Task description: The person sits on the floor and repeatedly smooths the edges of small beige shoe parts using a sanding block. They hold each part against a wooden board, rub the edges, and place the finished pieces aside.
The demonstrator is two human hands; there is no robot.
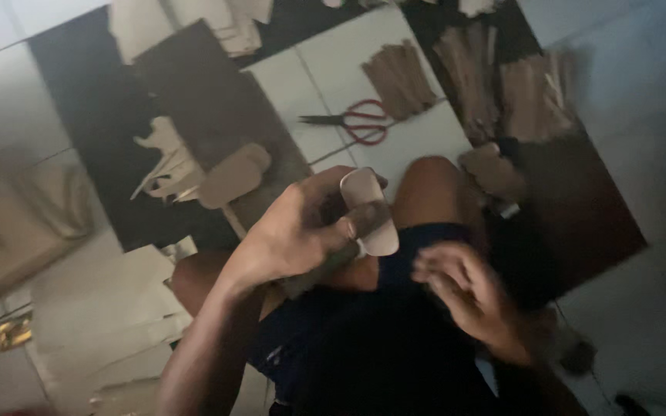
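Note:
My left hand [302, 231] holds a rounded, shoe-sole-shaped cardboard piece [370, 209] upright above my knee, pinched between thumb and fingers. My right hand [468, 293] hovers lower right over my lap, blurred, fingers loosely curled and apart, holding nothing that I can see. I sit on the floor with my legs in dark shorts beneath both hands.
Red-handled scissors [356, 122] lie on the white tiled floor ahead. Bundles of brown cardboard strips [402, 77] sit beyond them. A similar cut-out sole [233, 176] and scraps lie on a dark mat [94, 115] at left. A cardboard box [9, 231] stands far left.

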